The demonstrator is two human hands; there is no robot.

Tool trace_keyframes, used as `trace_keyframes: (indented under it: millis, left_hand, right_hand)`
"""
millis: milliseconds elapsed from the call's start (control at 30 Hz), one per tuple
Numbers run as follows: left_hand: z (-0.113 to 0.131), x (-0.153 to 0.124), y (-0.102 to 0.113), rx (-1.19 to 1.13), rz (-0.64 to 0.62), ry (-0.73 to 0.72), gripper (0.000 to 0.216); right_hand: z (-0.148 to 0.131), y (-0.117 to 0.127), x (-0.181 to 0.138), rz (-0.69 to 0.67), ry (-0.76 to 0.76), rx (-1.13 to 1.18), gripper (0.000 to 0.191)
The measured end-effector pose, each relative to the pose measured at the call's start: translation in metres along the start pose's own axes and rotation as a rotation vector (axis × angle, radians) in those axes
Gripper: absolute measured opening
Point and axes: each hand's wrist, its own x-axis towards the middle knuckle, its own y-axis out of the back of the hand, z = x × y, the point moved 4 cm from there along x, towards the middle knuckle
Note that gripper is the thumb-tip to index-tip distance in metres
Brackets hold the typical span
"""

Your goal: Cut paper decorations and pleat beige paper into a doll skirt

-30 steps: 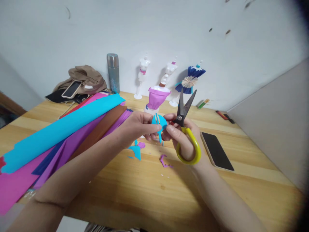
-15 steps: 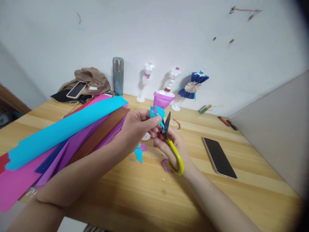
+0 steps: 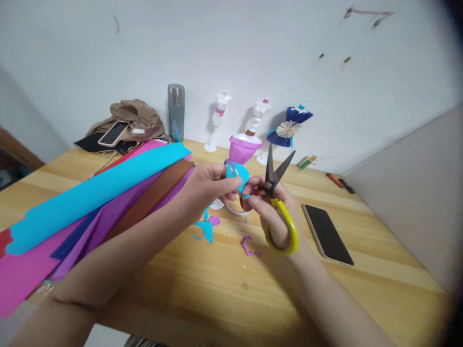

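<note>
My left hand [image 3: 213, 183] pinches a small rounded piece of blue paper [image 3: 243, 174] between thumb and fingers. Slits or light strips show near its upper left. My right hand [image 3: 275, 209] holds scissors [image 3: 272, 185] with yellow and red handles; the dark blades stand apart and point up, away from the paper. The right fingertips are at the lower edge of the blue piece. Below the hands lie blue paper scraps [image 3: 206, 231], a small purple scrap [image 3: 214, 220] and an angular purple offcut [image 3: 247, 246].
Coloured paper sheets [image 3: 97, 193] are heaped at left. Behind stand a thermos [image 3: 176, 113], a white mannequin [image 3: 222, 108], another with a purple skirt [image 3: 244, 148], and one in navy pleats [image 3: 288, 127]. A phone [image 3: 327, 234] lies at right; brown cloth [image 3: 137, 118] sits back left.
The scissors have moved right and up, off the blue paper, and their blades are wider apart. A small blue scrap has appeared on the table under the hands. My left hand has barely moved.
</note>
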Motion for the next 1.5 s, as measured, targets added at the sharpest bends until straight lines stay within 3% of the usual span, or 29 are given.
trace_keyframes:
  millis: [133,367,500,633,767,933,1133,1333,1500]
  left_hand:
    - [-0.003,0.002,-0.004,0.08,-0.066,0.074,0.012]
    - [-0.011,0.005,-0.009,0.139,-0.181,0.145,0.012]
    - [-0.011,0.005,-0.007,0.154,-0.206,0.122,0.011]
    - [-0.016,0.01,-0.003,0.039,-0.244,0.09,0.033]
    - [-0.03,0.017,-0.001,-0.142,-0.289,0.233,0.045]
    - [-0.042,0.015,-0.005,-0.106,-0.394,0.38,0.032]
    - [-0.043,0.011,-0.01,-0.134,-0.477,0.356,0.036]
    - [-0.041,0.005,-0.015,-0.178,-0.488,0.353,0.024]
    - [-0.041,-0.001,-0.02,-0.224,-0.517,0.384,0.031]
  right_hand:
    - [0.002,0.004,0.001,0.075,0.008,0.097,0.031]
    - [-0.004,0.001,0.002,0.091,-0.042,0.095,0.033]
    - [-0.006,0.001,0.003,0.102,-0.062,0.088,0.032]
    - [-0.005,0.002,0.005,0.135,-0.084,0.137,0.031]
    - [-0.005,0.003,0.007,0.142,-0.096,0.18,0.03]
    - [-0.003,0.005,0.008,0.089,-0.084,0.194,0.031]
    - [-0.003,0.001,0.007,0.024,-0.12,0.276,0.04]
    - [-0.009,-0.009,0.007,-0.105,-0.159,0.389,0.034]
    - [-0.011,-0.013,0.007,-0.221,-0.244,0.417,0.036]
